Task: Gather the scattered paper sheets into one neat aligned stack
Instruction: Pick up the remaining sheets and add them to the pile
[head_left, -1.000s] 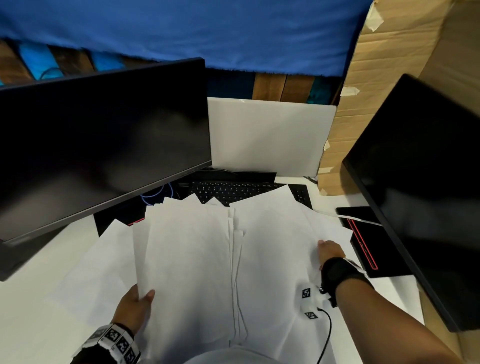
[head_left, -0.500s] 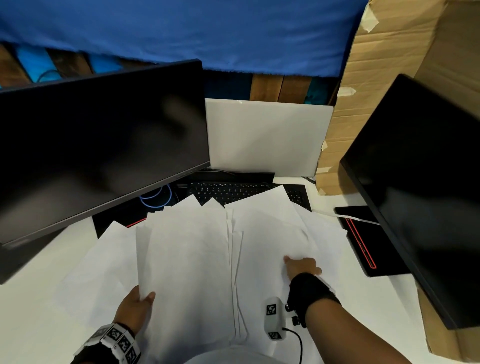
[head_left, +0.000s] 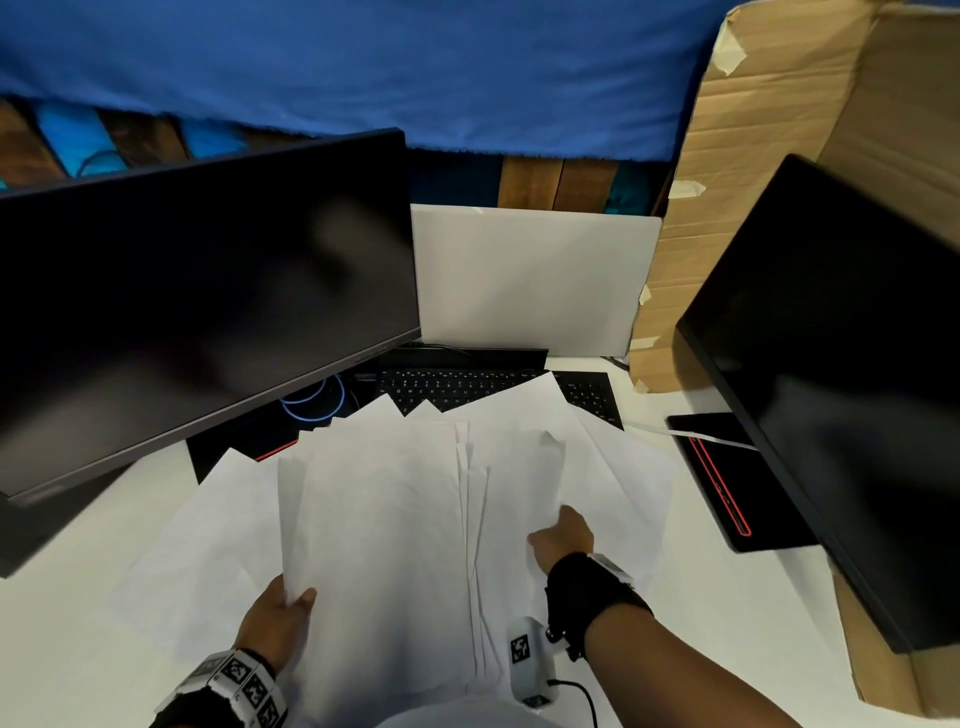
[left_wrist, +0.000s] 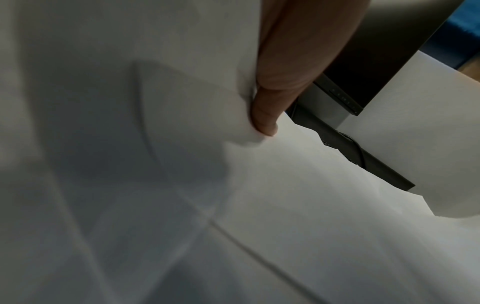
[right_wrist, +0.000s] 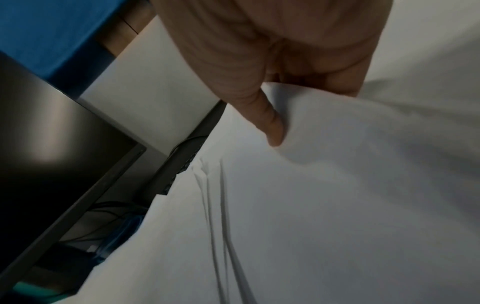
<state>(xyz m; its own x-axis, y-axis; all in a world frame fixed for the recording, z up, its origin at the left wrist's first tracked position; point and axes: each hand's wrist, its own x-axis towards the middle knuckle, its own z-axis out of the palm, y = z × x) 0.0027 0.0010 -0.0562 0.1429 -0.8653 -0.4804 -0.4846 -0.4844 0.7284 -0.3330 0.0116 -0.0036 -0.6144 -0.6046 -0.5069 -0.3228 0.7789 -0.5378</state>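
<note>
Several white paper sheets lie fanned over the desk. My left hand (head_left: 283, 613) grips the left edge of a loosely gathered bundle of sheets (head_left: 369, 545); its thumb (left_wrist: 265, 119) presses on top of the paper (left_wrist: 155, 123). My right hand (head_left: 560, 535) pinches the right edge of a sheet (head_left: 514, 483) beside the bundle, thumb (right_wrist: 272, 127) above the sheet (right_wrist: 324, 164), fingers hidden below. The far corner of this sheet curls upward. Loose sheets lie flat at the left (head_left: 182, 545) and at the right (head_left: 623, 467).
A dark monitor (head_left: 208, 312) overhangs the left of the desk and another (head_left: 831, 389) stands at the right. A black keyboard (head_left: 457, 387) lies partly under the sheets. A white panel (head_left: 530, 280), a cardboard box (head_left: 779, 130) and a black pad (head_left: 727, 483) flank the papers.
My right hand has moved left from the outer right sheets to the middle, bringing a sheet against the bundle. The left hand has kept its grip in place.
</note>
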